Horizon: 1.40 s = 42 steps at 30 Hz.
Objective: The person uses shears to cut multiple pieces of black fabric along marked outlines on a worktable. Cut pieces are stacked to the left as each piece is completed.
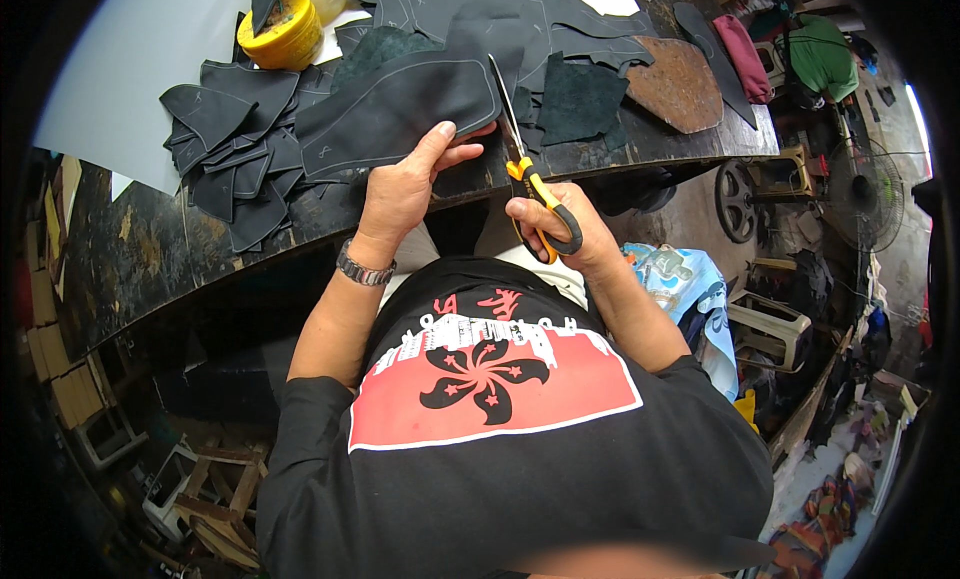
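Left hand: the left hand (405, 184) grips the near edge of a dark leather piece (400, 104), thumb on top and fingers curled beneath, holding it at the front lip of the workbench (150, 249).
Right hand: the right hand (560, 229) is closed through the loops of a pair of scissors (525, 164) with yellow and black handles; thumb and fingers are inside the grips.
Scissors: blades point away from the person, up along the right end of the held leather piece; blade tips lie at that piece's right corner. Whether the blades are parted or closed cannot be told.
Leather piece: long, curved, dark, with a pale line traced just inside its outline; it rests flat on the bench, its near edge overhanging toward the person.
Cut pieces: a stack of smaller dark cut shapes (225, 149) lies to the left of the held piece, touching it.
Uncut material: larger dark sheets (500, 14) with traced outlines lie behind, farther up the bench.
Container: a yellow round tub (285, 34) stands behind the stack, near the pale sheet (130, 69).
Wrist: a metal watch (362, 269) sits on the left wrist.
Brown piece: a rust-brown oval piece (680, 79) lies at the right end of the bench, well apart from both hands.
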Available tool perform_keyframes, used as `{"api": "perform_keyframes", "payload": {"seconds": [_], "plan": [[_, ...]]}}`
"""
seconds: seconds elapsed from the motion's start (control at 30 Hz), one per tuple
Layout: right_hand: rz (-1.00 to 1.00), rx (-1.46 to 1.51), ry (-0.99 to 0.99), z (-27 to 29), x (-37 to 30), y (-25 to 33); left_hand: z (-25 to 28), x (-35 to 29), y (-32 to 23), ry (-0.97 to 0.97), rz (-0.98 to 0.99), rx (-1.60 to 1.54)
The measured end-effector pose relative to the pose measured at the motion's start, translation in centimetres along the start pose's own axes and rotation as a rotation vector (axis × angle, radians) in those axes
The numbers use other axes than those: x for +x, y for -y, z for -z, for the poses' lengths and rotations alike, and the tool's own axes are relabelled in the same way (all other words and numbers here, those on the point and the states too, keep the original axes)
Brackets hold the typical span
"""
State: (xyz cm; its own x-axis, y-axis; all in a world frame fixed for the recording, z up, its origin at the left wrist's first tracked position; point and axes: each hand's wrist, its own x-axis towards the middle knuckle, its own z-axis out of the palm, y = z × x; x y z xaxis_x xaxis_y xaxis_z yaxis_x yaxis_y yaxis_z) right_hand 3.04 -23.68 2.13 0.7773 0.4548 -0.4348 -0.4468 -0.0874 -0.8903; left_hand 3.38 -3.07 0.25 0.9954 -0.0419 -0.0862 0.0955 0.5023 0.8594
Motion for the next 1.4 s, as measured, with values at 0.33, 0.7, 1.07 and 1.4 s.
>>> {"api": "perform_keyframes", "payload": {"seconds": [0.33, 0.7, 1.07, 1.4], "plan": [[0.029, 0.077, 0.022, 0.3, 0.8, 0.8, 0.5, -0.7, 0.9, 0.011, 0.032, 0.186], [0.0, 0.054, 0.035, 0.5, 0.7, 0.6, 0.6, -0.5, 0.5, 0.092, 0.084, 0.086], [0.049, 0.085, 0.029, 0.3, 0.7, -0.1, 1.2, -1.0, -1.2, 0.053, 0.131, 0.007], [0.003, -0.034, 0.052, 1.0, 0.0, -0.6, 2.7, 0.7, -2.2, 0.106, 0.037, -0.065]]}}
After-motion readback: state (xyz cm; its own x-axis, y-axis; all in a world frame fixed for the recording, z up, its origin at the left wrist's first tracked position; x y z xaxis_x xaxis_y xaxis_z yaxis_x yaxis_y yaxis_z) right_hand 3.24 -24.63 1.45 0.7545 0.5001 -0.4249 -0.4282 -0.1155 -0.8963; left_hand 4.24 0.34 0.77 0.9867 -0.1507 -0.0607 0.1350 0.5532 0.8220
